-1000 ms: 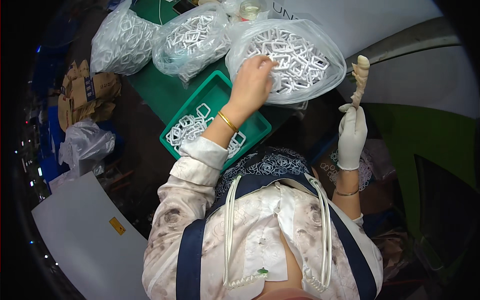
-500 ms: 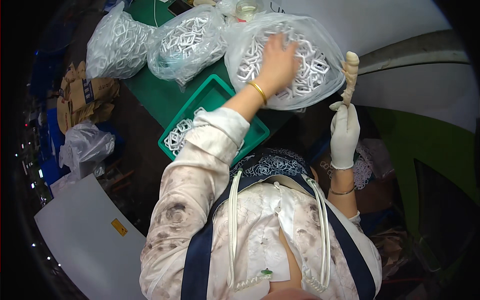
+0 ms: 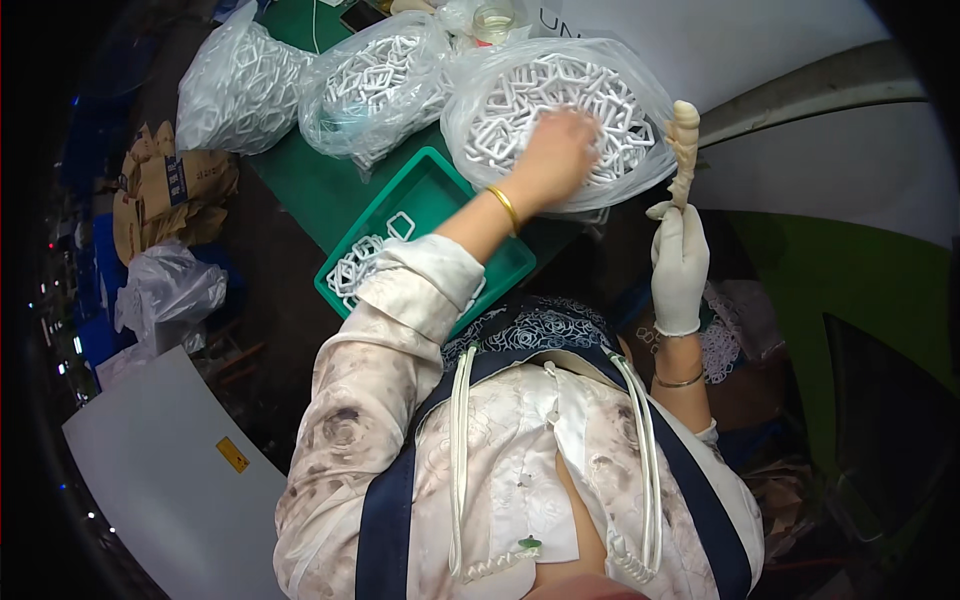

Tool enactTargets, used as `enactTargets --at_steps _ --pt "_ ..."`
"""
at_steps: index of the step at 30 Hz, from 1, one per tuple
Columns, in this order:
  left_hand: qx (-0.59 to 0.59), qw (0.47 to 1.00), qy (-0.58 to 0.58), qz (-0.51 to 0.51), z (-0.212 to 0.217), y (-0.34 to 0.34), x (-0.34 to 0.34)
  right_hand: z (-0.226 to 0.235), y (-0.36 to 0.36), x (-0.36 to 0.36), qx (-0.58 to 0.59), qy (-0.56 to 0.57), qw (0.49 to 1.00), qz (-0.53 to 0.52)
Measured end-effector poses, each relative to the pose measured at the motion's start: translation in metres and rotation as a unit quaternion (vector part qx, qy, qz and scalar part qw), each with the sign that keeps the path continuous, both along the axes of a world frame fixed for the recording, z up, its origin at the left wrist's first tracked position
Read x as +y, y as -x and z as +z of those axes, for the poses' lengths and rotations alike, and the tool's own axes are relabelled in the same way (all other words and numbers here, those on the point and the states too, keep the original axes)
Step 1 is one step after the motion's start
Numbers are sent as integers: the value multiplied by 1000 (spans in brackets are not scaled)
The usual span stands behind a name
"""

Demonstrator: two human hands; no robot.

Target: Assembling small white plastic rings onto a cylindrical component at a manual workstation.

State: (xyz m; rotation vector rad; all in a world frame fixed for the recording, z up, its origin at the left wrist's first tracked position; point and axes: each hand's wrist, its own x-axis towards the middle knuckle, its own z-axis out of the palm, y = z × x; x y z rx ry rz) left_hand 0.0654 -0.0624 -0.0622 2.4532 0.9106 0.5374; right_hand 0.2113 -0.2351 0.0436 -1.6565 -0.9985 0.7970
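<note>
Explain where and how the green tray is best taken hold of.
Grip the green tray by its long left rim, probably coming from the picture's left, thumb inside. That raised edge is largely uncovered, while the left forearm crosses over the tray farther right. Loose white rings inside suggest keeping it level.

Left hand (image 3: 560, 157), bare, motion-blurred, over white angular rings (image 3: 545, 85) in large open plastic bag (image 3: 457, 125). Right hand (image 3: 680, 272), gloved, grips pale knobbly stick (image 3: 684, 150) upright. Green tray (image 3: 433, 187) near bag, more rings inside. Two ring-filled bags (image 3: 245, 95) on green counter (image 3: 298, 192).
</note>
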Motion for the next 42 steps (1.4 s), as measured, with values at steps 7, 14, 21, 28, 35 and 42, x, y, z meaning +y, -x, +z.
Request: enactTargets --at_steps 7,14,21,28,35,42 --pt "98 987 -123 42 8 33 7 0 -2 -3 -9 2 1000 -2" --pt "-209 968 -60 124 67 99 -10 -9 -5 -10 -7 10 1000 -1" --pt "86 945 62 308 -64 197 -120 -11 -8 -15 -3 27 1000 14" --pt "210 919 4 334 -96 169 -132 -17 -1 -10 -9 7 999 41" --pt "-10 976 12 219 -93 163 -123 -12 13 -8 -13 -1 998 69" --pt "120 846 -86 513 -90 246 -177 -22 1 -6 8 20 997 71"
